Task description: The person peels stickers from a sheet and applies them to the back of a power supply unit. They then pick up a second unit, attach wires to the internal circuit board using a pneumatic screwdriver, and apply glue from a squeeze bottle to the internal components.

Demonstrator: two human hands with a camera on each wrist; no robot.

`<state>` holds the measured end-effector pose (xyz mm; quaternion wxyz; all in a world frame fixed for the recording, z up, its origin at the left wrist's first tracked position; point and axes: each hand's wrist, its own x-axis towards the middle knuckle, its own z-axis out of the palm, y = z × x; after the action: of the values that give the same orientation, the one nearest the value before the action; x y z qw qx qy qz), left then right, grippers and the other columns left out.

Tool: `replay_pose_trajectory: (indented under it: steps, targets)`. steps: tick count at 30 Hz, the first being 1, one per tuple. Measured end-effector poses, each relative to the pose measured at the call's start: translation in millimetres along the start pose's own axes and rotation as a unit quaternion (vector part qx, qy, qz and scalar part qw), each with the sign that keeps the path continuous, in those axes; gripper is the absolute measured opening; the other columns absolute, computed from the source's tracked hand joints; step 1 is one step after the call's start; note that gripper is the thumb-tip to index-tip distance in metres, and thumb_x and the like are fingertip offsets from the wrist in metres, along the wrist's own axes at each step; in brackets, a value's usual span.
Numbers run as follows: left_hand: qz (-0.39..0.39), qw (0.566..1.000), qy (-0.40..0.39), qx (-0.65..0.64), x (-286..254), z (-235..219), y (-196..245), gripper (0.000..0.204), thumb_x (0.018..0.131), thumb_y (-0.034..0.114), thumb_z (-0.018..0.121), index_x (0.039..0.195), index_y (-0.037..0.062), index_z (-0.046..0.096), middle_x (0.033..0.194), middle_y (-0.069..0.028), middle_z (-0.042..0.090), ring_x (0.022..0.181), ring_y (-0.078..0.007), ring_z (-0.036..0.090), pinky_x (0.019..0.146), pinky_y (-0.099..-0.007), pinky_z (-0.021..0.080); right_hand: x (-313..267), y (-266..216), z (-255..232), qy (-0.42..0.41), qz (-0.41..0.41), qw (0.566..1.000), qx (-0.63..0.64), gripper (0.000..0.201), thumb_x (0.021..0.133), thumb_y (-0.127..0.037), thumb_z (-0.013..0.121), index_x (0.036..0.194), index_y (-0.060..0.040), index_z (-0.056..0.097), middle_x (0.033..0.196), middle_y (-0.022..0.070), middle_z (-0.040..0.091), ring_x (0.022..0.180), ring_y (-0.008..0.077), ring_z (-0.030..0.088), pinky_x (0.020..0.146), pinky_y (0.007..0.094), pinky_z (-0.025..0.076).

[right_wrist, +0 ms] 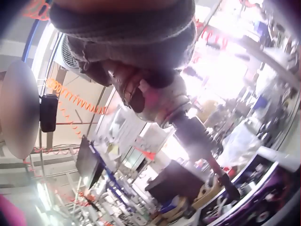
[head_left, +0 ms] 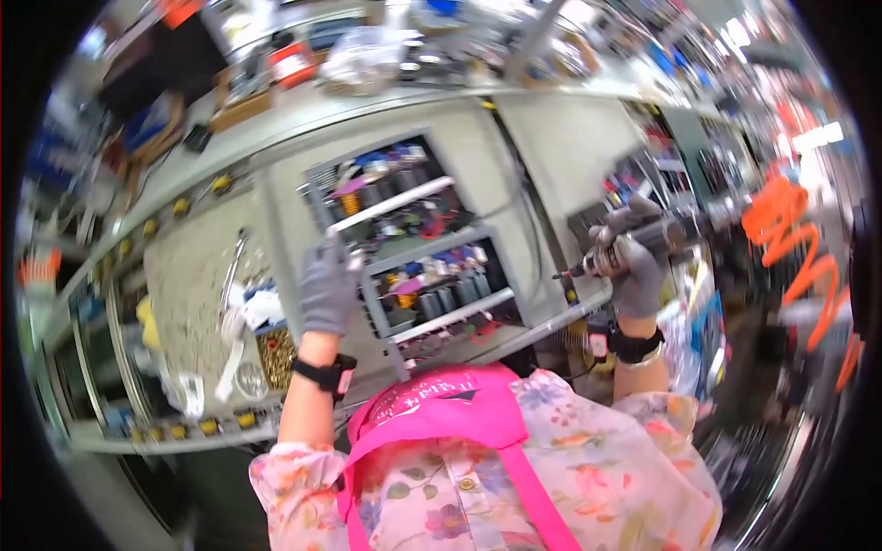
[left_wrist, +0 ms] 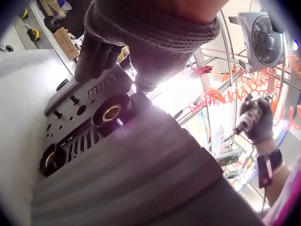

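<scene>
Two grey metal housings filled with electronic parts lie one above the other in the head view, the upper housing point(head_left: 393, 200) and the lower housing point(head_left: 450, 323). The gloved left hand point(head_left: 328, 286) is at their left side, fingers extended along the edge. The left wrist view shows this left hand point(left_wrist: 136, 52) over a grey panel point(left_wrist: 110, 82) with round black feet. Off to the right, the gloved right hand point(head_left: 634, 266) grips a power screwdriver point(head_left: 663, 237), its bit pointing left, apart from the housings. The right wrist view shows the screwdriver point(right_wrist: 190, 134) beneath the hand.
A tray of small brass-coloured parts point(head_left: 276, 358) and a long metal tool point(head_left: 234, 271) lie left of the housings. A dark cable point(head_left: 524, 179) runs behind them. Plastic bags point(head_left: 363, 60) and boxes fill the back shelf. Orange coiled hoses point(head_left: 799, 239) hang at the right.
</scene>
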<state>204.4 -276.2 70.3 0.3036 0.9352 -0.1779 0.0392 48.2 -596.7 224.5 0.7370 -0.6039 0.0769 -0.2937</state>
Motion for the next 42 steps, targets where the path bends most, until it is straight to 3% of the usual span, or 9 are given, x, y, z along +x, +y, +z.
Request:
replay_pose_trajectory:
  steps: [10, 18, 24, 29, 31, 35, 36, 37, 42]
  targets:
    - [0.022, 0.999, 0.002, -0.039, -64.0, 22.6, 36.5, 0.063, 0.086, 0.02, 0.061, 0.139, 0.0027, 0.032, 0.131, -0.0199, 0.045, 0.121, -0.0332, 0.043, 0.103, -0.0384, 0.033, -88.8, 98.7, -242.4, 0.476, 0.005, 0.867, -0.147, 0.045, 0.071, 0.008, 0.066, 0.113, -0.0065, 0.053, 0.089, 0.0022, 0.062, 0.063, 0.0109, 0.057, 0.049, 0.0237, 0.046]
    - [0.006, 0.997, 0.042, -0.058, -68.7, 31.6, 40.8, 0.057, 0.085, 0.008, 0.057, 0.137, 0.0004, 0.036, 0.133, -0.0189, 0.045, 0.123, -0.0327, 0.042, 0.106, -0.0367, 0.03, -91.1, 176.9, -312.2, 0.542, -0.051, 0.83, -0.12, 0.046, 0.065, -0.002, 0.075, 0.106, -0.0071, 0.055, 0.09, 0.0016, 0.059, 0.079, 0.0159, 0.057, 0.073, 0.0297, 0.048]
    - [0.003, 0.999, 0.044, -0.028, -68.7, 32.8, 41.9, 0.056, 0.084, 0.008, 0.057, 0.135, -0.0018, 0.038, 0.134, -0.0181, 0.044, 0.126, -0.0313, 0.04, 0.108, -0.0376, 0.027, -92.4, 165.9, -308.4, 0.504, 0.026, 0.751, -0.426, 0.044, 0.061, -0.014, 0.081, 0.094, -0.0044, 0.053, 0.081, 0.004, 0.058, 0.072, 0.0169, 0.054, 0.07, 0.0321, 0.046]
    - [0.025, 0.998, 0.049, -0.021, -69.4, 36.2, 30.5, 0.056, 0.083, 0.008, 0.056, 0.135, -0.0008, 0.038, 0.136, -0.0176, 0.043, 0.127, -0.0311, 0.039, 0.109, -0.0384, 0.025, -111.5, 185.4, -352.3, 0.42, 0.121, 0.807, -0.398, 0.042, 0.061, -0.014, 0.078, 0.093, -0.0039, 0.053, 0.081, 0.0074, 0.059, 0.073, 0.0219, 0.057, 0.072, 0.035, 0.048]
    - [0.025, 0.998, 0.048, -0.024, -68.8, 38.2, 25.2, 0.056, 0.083, 0.009, 0.057, 0.135, -0.0001, 0.039, 0.136, -0.0176, 0.043, 0.127, -0.0309, 0.038, 0.109, -0.0385, 0.025, -111.1, 188.0, -324.0, 0.527, 0.141, 0.736, -0.4, 0.038, 0.062, -0.011, 0.076, 0.091, -0.0032, 0.053, 0.079, 0.0075, 0.059, 0.074, 0.023, 0.057, 0.073, 0.0369, 0.048]
    - [0.021, 0.998, 0.034, -0.055, -70.1, 35.8, 28.7, 0.054, 0.087, 0.009, 0.057, 0.136, -0.0001, 0.036, 0.139, -0.0166, 0.04, 0.13, -0.0301, 0.036, 0.11, -0.0384, 0.025, -123.7, 97.5, -263.1, 0.414, -0.069, 0.622, -0.661, 0.058, 0.067, -0.008, 0.073, 0.119, -0.0014, 0.048, 0.112, 0.0125, 0.051, 0.087, 0.0239, 0.057, 0.074, 0.0349, 0.051]
    - [0.011, 0.998, 0.028, -0.058, -69.0, 35.7, 29.2, 0.055, 0.087, 0.008, 0.056, 0.137, -0.0004, 0.035, 0.14, -0.0169, 0.039, 0.13, -0.0299, 0.036, 0.11, -0.0383, 0.024, -138.8, 74.1, -254.5, 0.436, 0.001, 0.773, -0.46, 0.046, 0.07, -0.01, 0.069, 0.112, -0.0014, 0.052, 0.11, 0.0144, 0.054, 0.094, 0.0291, 0.056, 0.081, 0.0362, 0.047]
    - [0.015, 0.997, 0.027, -0.066, -67.8, 35.0, 32.3, 0.055, 0.087, 0.008, 0.055, 0.137, -0.0001, 0.035, 0.14, -0.0169, 0.038, 0.131, -0.0297, 0.035, 0.11, -0.0382, 0.024, -151.9, 40.4, -242.8, 0.444, -0.052, 0.779, -0.439, 0.036, 0.077, -0.008, 0.064, 0.112, -0.0019, 0.054, 0.102, 0.0114, 0.057, 0.088, 0.0236, 0.057, 0.079, 0.0324, 0.048]
    - [0.006, 0.997, 0.018, -0.073, -69.2, 35.7, 32.9, 0.055, 0.087, 0.008, 0.054, 0.138, -0.0001, 0.034, 0.142, -0.0161, 0.037, 0.132, -0.0292, 0.033, 0.111, -0.0381, 0.023, -284.5, 33.3, -401.2, 0.722, -0.1, 0.524, -0.441, 0.032, 0.082, -0.008, 0.058, 0.114, -0.0006, 0.056, 0.102, 0.0101, 0.062, 0.092, 0.0207, 0.059, 0.082, 0.0318, 0.047]
